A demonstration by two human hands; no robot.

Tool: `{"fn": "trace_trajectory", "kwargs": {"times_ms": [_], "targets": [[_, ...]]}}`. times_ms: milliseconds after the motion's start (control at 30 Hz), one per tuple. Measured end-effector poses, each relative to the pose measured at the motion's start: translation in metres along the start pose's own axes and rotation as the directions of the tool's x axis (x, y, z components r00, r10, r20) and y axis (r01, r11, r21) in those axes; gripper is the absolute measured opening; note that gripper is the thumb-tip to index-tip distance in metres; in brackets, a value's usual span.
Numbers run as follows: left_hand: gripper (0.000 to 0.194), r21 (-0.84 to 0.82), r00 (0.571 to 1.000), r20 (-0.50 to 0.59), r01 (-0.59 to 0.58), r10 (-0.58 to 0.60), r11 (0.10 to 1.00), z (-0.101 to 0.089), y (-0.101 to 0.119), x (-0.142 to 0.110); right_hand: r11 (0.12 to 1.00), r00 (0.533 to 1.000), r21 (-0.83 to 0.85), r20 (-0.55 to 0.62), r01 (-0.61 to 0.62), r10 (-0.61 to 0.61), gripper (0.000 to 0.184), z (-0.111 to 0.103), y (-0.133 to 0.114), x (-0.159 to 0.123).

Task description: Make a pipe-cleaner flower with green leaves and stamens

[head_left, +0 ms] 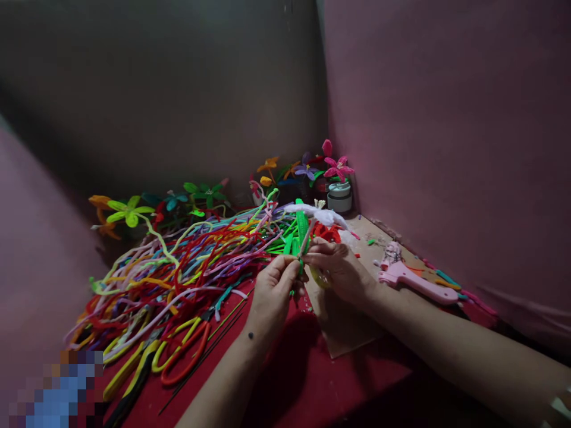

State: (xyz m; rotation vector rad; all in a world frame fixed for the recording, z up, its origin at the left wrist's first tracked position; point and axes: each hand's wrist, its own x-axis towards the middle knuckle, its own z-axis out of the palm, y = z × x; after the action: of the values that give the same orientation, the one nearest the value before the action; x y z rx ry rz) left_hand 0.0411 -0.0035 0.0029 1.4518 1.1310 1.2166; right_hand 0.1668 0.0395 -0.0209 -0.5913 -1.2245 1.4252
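Observation:
A white pipe-cleaner flower [325, 216] with a pale centre stands on a stem between my two hands. Beside the stem rises a green pipe-cleaner leaf [302, 219]. My left hand [277, 286] pinches the lower stem where green fuzzy material wraps it. Just to the right, my right hand [341, 267] has its fingertips closed at the same spot, against the stem and the green piece. The exact grip of the fingertips is partly hidden. Behind the hands lie green pipe-cleaner pieces [285, 241] and red ones [328, 232].
Loose coloured pipe cleaners [191, 255] heap to the left. Red-handled scissors [185, 362], yellow-and-black pliers [138, 374] and thin wire rods [209, 351] lie in front. At right, a pink glue gun [419, 285] rests near a board [348, 336]. Finished flowers [339, 169] and a lidded jar [339, 197] stand behind.

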Motion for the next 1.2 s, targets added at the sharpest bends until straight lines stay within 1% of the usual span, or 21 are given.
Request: {"fn": "trace_trajectory", "kwargs": {"times_ms": [33, 100, 167, 233, 300, 367, 433, 500, 600, 667, 733, 800, 833, 867, 933, 967, 1000, 1033, 1100, 1133, 1200], "targets": [[0.017, 0.050, 0.999, -0.043, -0.018, 0.020, 0.999, 0.001, -0.001, -0.001, 0.999, 1.000, 0.034, -0.020, -0.010, 0.010, 0.015, 0.001, 0.001, 0.000], [0.015, 0.187, 0.989, -0.107, -0.085, 0.106, 0.979, 0.002, -0.004, -0.004, 0.995, 0.998, 0.094, -0.059, -0.022, 0.028, 0.014, 0.002, 0.002, 0.000], [0.013, 0.311, 0.970, -0.128, -0.161, 0.209, 0.937, 0.001, -0.009, -0.005, 0.995, 0.998, 0.099, -0.065, -0.012, 0.018, 0.013, 0.003, 0.002, -0.001], [0.012, 0.319, 0.964, -0.125, -0.184, 0.233, 0.930, -0.001, -0.011, -0.005, 0.996, 0.998, 0.086, -0.050, -0.018, 0.022, 0.011, 0.004, 0.001, -0.003], [0.014, 0.174, 0.982, -0.105, -0.136, 0.156, 0.975, -0.003, -0.009, -0.004, 0.997, 0.999, 0.068, -0.020, -0.030, 0.031, 0.009, 0.004, -0.002, -0.005], [0.015, -0.047, 0.999, -0.040, -0.037, 0.035, 0.998, -0.005, -0.004, -0.003, 0.996, 0.998, 0.081, 0.044, -0.037, 0.033, 0.008, 0.003, -0.006, -0.004], [0.016, -0.249, 0.995, 0.071, 0.087, -0.072, 0.965, -0.007, 0.001, -0.001, 0.995, 0.991, 0.092, 0.129, -0.035, 0.023, 0.009, 0.000, -0.010, -0.004], [0.016, -0.380, 0.973, 0.194, 0.191, -0.124, 0.905, -0.009, 0.003, -0.001, 0.998, 0.984, 0.051, 0.175, -0.028, 0.018, 0.010, -0.002, -0.013, -0.003], [0.014, -0.489, 0.924, 0.365, 0.295, -0.115, 0.821, -0.013, -0.002, -0.001, 0.999, 0.976, -0.037, 0.216, -0.013, 0.021, 0.009, -0.006, -0.015, -0.003], [0.013, -0.534, 0.889, 0.449, 0.346, -0.087, 0.772, -0.015, -0.007, -0.001, 0.999, 0.957, -0.049, 0.289, -0.023, 0.037, 0.007, -0.006, -0.016, -0.005], [0.013, -0.548, 0.859, 0.506, 0.389, -0.076, 0.741, -0.016, -0.009, -0.001, 0.998, 0.937, -0.036, 0.344, -0.047, 0.057, 0.009, -0.006, -0.016, -0.006], [0.014, -0.515, 0.844, 0.528, 0.411, -0.100, 0.752, -0.017, -0.008, -0.001, 0.998, 0.946, -0.012, 0.319, -0.055, 0.056, 0.009, -0.005, -0.015, -0.007], [0.015, -0.484, 0.849, 0.515, 0.400, -0.116, 0.778, -0.017, -0.005, 0.000, 0.998, 0.958, 0.003, 0.282, -0.056, 0.053, 0.008, -0.005, -0.013, -0.006], [0.016, -0.437, 0.871, 0.475, 0.359, -0.127, 0.825, -0.016, -0.003, 0.000, 0.998, 0.969, 0.019, 0.241, -0.056, 0.050, 0.008, -0.004, -0.012, -0.006], [0.018, -0.269, 0.947, 0.308, 0.180, -0.092, 0.946, -0.012, 0.003, -0.001, 0.997, 0.984, 0.047, 0.170, -0.053, 0.044, 0.010, -0.003, -0.009, -0.005], [0.017, -0.141, 0.979, 0.202, 0.065, -0.035, 0.988, -0.009, 0.004, -0.002, 0.997, 0.989, 0.059, 0.140, -0.054, 0.045, 0.010, -0.003, -0.008, -0.004], [0.015, 0.003, 0.994, 0.099, -0.044, 0.044, 0.999, -0.007, 0.005, -0.004, 0.997, 0.993, 0.064, 0.107, -0.048, 0.041, 0.011, -0.002, -0.007, -0.004], [0.013, 0.139, 0.992, 0.018, -0.128, 0.126, 0.982, -0.004, 0.005, -0.005, 0.997, 0.997, 0.064, 0.076, -0.036, 0.031, 0.011, -0.001, -0.006, -0.004], [0.011, 0.314, 0.966, -0.071, -0.213, 0.247, 0.925, -0.001, 0.003, -0.008, 0.999, 1.000, 0.046, 0.027, -0.006, 0.005, 0.012, 0.002, -0.007, -0.004], [0.011, 0.342, 0.960, -0.085, -0.222, 0.266, 0.913, -0.001, 0.001, -0.008, 1.000, 1.000, 0.030, 0.023, 0.006, -0.006, 0.013, 0.003, -0.008, -0.005], [0.016, 0.276, 0.973, -0.062, -0.197, 0.222, 0.941, -0.003, 0.000, -0.007, 1.000, 0.998, 0.008, 0.056, 0.023, -0.024, 0.014, 0.004, -0.010, -0.007]]}}
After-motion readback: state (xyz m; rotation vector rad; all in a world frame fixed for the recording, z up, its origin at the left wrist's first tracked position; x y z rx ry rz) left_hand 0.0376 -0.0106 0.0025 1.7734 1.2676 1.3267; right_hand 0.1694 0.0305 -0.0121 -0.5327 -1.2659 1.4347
